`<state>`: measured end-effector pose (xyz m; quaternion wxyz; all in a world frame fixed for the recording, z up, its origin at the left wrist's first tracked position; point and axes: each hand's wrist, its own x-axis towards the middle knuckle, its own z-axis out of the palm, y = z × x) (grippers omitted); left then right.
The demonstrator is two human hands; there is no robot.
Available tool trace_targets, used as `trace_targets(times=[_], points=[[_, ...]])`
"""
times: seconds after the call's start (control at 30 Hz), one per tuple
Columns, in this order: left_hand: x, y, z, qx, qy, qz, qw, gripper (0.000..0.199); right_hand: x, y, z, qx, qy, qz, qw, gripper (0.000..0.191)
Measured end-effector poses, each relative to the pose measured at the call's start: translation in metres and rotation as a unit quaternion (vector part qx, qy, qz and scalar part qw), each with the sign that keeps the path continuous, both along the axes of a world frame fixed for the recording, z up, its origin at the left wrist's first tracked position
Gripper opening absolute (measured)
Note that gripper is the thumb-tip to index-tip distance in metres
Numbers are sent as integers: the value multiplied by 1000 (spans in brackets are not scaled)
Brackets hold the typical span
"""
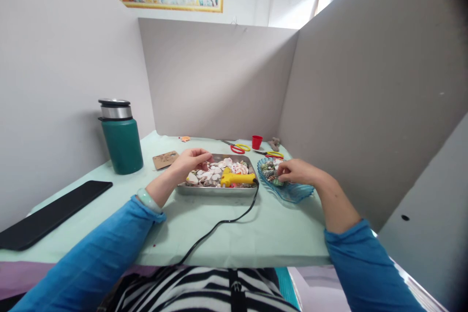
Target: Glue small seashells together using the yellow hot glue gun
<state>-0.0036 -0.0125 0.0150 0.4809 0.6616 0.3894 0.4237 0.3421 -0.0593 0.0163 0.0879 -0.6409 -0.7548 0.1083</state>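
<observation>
Over the metal tray [215,192] of pale shells [215,172], the left hand [195,159] hangs nearly closed, its grip unclear. The right hand [298,171], fingers narrowed, touches small shells [269,170] in the blue dish [297,193]; I cannot tell whether it grips one. A yellow glue gun [236,178] lies in the tray; farther back, a red cup [257,143] stands on the table [234,243].
</observation>
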Motion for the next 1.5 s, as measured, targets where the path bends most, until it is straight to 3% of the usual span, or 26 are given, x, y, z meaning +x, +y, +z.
trace_targets(times=[0.13,0.3,0.47,0.67,0.93,1.2,1.5], points=[[1,-2,1,-1,-1,0,1000,31,0,5,-5,-33,-31,-22,999,15],[0,0,0,3,-4,-5,1000,29,-4,5,-5,17,-73,-1,997,15],[-1,2,-1,10,-9,-11,1000,29,-5,4,-4,11,-39,18,999,12],[-1,1,-1,9,-9,-9,1000,31,-5,3,-7,-57,29,-17,998,19],[0,1,0,6,-7,-2,1000,32,-4,-2,1,14,47,-1,999,5],[-2,2,-1,8,-6,-14,1000,30,2,6,-10,-66,20,-50,996,23],[-2,3,-2,7,-8,-13,1000,30,-3,2,-5,-40,-7,2,999,20]])
